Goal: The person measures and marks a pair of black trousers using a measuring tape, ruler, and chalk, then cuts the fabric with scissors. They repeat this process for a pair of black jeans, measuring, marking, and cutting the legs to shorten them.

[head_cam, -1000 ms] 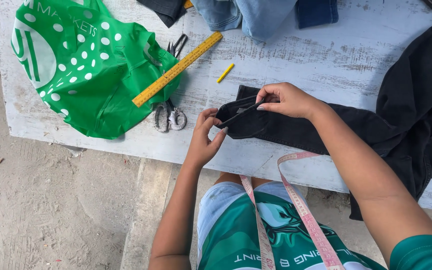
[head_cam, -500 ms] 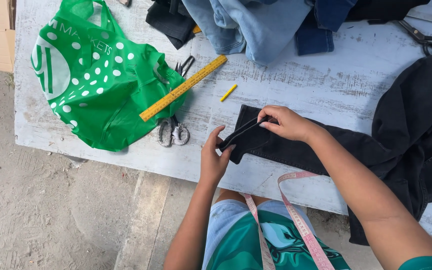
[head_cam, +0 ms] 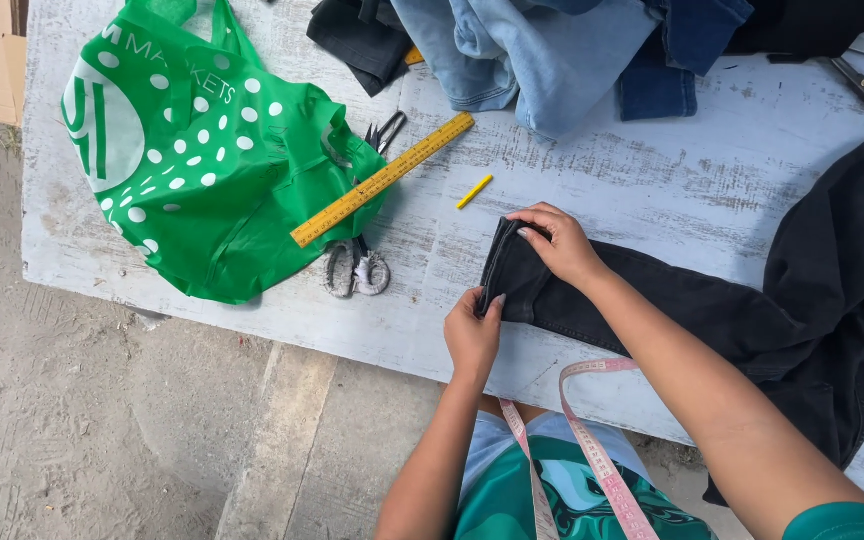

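Head view: a black trouser leg [head_cam: 652, 300] lies along the near edge of the white painted surface [head_cam: 652, 180], its long axis running from the bulk of the garment at the right edge leftward to the hem end near the middle. Both hands meet at that hem. The left hand [head_cam: 472, 335] pinches the hem's near corner, fingers closed on the cloth. The right hand [head_cam: 557, 245] presses down on the far corner, fingers curled over the fabric and gripping its edge. The left hand sits at the very tip; the right reaches across the leg from above. Beyond the hem, toward the left, lie a yellow chalk piece [head_cam: 474, 191], a yellow ruler [head_cam: 382, 180], scissors [head_cam: 355, 268] and a green dotted bag [head_cam: 202, 170]. Denim clothes [head_cam: 552, 50] are heaped at the far edge.
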